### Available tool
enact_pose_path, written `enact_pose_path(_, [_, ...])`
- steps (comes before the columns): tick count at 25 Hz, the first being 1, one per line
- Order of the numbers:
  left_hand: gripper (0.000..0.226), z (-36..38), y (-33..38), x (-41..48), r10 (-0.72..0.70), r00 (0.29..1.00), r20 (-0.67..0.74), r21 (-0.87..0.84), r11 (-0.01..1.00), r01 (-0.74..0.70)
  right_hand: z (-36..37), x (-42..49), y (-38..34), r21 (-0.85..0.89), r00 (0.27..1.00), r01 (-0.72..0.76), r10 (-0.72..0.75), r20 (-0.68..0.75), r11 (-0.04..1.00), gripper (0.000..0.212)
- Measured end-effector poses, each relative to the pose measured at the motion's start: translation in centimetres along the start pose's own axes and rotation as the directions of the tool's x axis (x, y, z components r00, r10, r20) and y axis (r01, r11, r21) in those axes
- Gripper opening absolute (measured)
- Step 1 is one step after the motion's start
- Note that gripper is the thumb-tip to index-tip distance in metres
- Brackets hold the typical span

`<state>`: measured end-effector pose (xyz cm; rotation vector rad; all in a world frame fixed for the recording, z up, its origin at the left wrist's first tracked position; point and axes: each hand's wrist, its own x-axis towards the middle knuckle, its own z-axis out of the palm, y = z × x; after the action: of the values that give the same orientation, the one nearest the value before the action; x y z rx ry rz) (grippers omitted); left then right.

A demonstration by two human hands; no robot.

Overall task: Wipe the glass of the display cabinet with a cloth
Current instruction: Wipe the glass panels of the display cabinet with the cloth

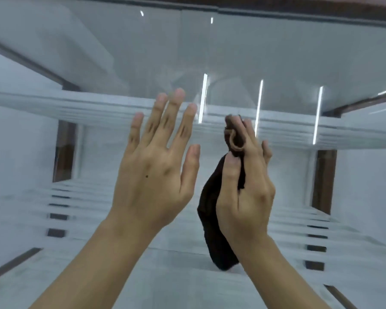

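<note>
Right hand (pixel 243 197) gripped a bunched dark cloth (pixel 212 221) before the cabinet glass (pixel 232 52); left hand (pixel 156 166) spread open, empty. Risk: bunched cloth could smear or slip.

Grip: right hand (pixel 245 197) wrapped round the upper part of the cloth (pixel 212 219), thumb on the near side, fingers behind. Above the grip, a bunched end of cloth poking up past the thumb. Below it, the rest hanging down along the left of the wrist. Just left of the grip, apart from the cloth: left hand (pixel 152 175), fingers spread and pointing up. Beyond both, the glass (pixel 265 47); contact with it impossible to tell. Behind the grip at fingertip level, a shelf edge (pixel 76 101) running left to right. Lower shelves (pixel 299 219) beneath. Well to the left, a frame post (pixel 65 150); another well to the right. Above and right, light streaks (pixel 259 108).
</note>
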<state>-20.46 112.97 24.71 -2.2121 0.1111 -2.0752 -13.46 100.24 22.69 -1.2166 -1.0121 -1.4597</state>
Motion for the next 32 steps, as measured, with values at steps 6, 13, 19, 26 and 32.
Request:
enact_pose_path(6, [0.056, -4.2, -12.9, 2.9, -0.006, 0.999, -0.043, 0.023, 1.0, 0.007, 10.3, 4.3, -6.8, -0.1, 1.0, 0.007, -0.01, -0.025, 0.995, 0.042])
enact_pose_path(13, [0.058, -7.6, -30.2, 4.1, -0.038, 0.994, 0.1, 0.035, 0.999, 0.035, 23.5, 8.1, -11.1, -0.459, 1.0, 0.031, -0.026, 0.017, 0.888, 0.044])
enact_pose_path(19, [0.059, -9.3, -39.1, 5.6, 0.095, 0.982, 0.166, 0.037, 0.994, -0.103, 33.0, 10.8, -16.4, -0.525, 0.984, 0.156, -0.083, 0.16, 0.837, 0.046])
enact_pose_path(26, [0.061, -10.6, -45.2, 7.9, -0.005, 0.994, 0.105, 0.157, 0.988, -0.012, 37.7, 11.2, -19.0, -0.529, 0.958, 0.261, -0.146, 0.248, 0.808, 0.052])
enact_pose_path(32, [0.059, -11.2, -47.5, 7.6, 0.024, 0.996, 0.089, 0.15, 0.988, -0.037, 40.9, 10.1, -21.1, -0.568, 0.979, 0.165, -0.066, 0.192, 0.806, 0.055])
